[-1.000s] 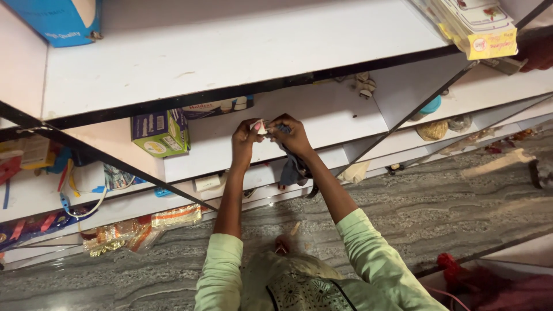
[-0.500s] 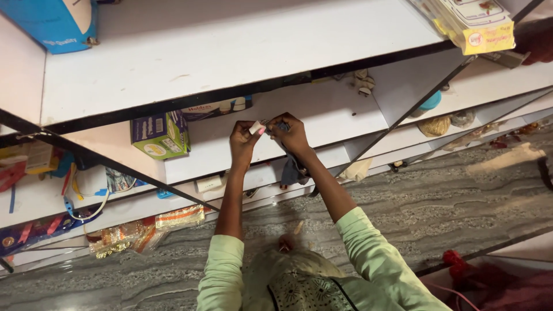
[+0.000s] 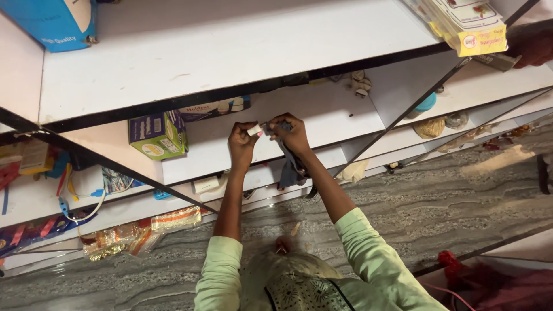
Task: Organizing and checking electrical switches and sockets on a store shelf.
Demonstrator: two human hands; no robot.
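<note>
My left hand and my right hand meet over the edge of a white shelf. Between the fingertips of both is a small white piece, pinched mainly by my left hand. My right hand also grips a dark grey cloth that hangs down below the wrist. Both arms wear light green sleeves. What the white piece is I cannot make out.
A green and purple box stands on the shelf left of my hands. A blue box sits top left and a yellow-labelled packet top right, beside another person's hand. Shiny packets lie low left above the grey marble floor.
My hands stay together at the shelf edge with the white piece and cloth; they have only edged slightly up and left in view.
</note>
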